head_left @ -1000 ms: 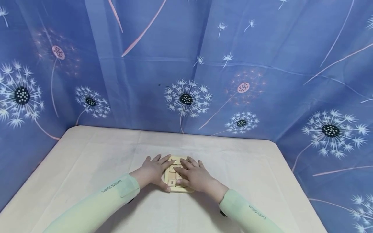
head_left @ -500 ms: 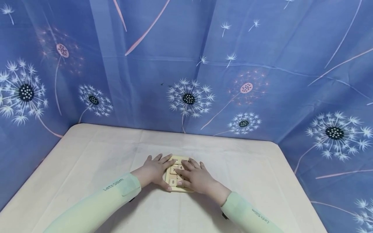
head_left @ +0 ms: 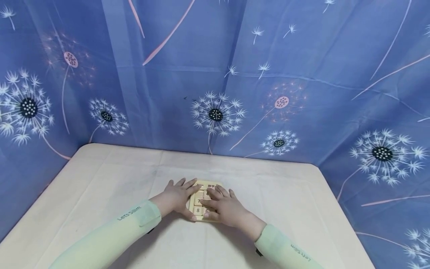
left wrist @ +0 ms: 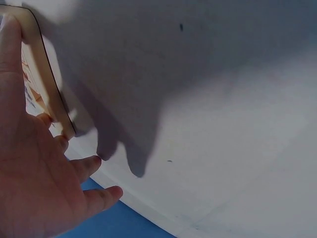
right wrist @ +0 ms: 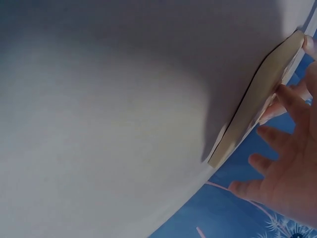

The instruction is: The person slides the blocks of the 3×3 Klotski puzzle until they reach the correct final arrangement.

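Flat on the table [head_left: 134, 179], the number puzzle [head_left: 192, 204] sat right between the hands! The left hand [head_left: 175, 198] spread wide, gripping nothing, its thumb against the near corner; the right hand [head_left: 231, 210], fingers reaching loosely, nothing grasped, covered tiles beside the visible 8 tile [head_left: 198, 211].

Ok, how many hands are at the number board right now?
2: the left hand at the left edge of the number board, the right hand over its right side, partly hiding the tiles. Neither hand is hidden.
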### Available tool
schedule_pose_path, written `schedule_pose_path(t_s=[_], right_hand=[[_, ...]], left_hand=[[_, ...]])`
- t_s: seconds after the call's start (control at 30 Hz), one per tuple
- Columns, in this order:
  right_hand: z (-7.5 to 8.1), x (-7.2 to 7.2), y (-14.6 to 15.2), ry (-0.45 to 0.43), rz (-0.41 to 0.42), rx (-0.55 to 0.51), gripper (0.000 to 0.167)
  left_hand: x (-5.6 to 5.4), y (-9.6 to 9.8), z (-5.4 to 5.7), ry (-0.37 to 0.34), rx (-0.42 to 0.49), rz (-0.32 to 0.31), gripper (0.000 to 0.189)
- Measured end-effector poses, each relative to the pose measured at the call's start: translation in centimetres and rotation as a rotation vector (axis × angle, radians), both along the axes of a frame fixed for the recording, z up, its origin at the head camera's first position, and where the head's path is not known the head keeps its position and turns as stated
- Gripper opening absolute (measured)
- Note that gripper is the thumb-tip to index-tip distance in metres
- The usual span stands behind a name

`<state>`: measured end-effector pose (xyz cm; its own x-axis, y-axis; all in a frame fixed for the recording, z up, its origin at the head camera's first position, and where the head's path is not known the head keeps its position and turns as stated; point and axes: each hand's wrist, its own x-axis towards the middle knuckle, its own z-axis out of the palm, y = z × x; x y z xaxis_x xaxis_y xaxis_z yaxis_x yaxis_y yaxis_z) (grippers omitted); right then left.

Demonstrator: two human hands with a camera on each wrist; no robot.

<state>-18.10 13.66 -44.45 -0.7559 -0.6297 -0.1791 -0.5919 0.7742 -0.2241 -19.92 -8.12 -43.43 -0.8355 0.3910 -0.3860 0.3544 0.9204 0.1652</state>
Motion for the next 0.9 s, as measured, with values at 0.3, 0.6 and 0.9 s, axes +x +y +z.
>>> schedule_pose_path(t_s=[0.3, 0.6, 0.9], right_hand=[[0.1, 0.2, 0.0, 0.012, 0.010, 0.007, 0.053], [0.0, -0.2, 0.2, 0.026, 0.017, 0.018, 0.053], [0.4, -0.8, 1.1, 0.029, 0.023, 0.006, 0.052]], left_hand=[[0.0, -0.1, -0.1, 0.004, 0.006, 0.000, 0.115], [-0.3, -0.1, -0.3, 0.007, 0.004, -0.016, 0.115], [-0.2, -0.2, -0.3, 0.001, 0.021, -0.009, 0.116]])
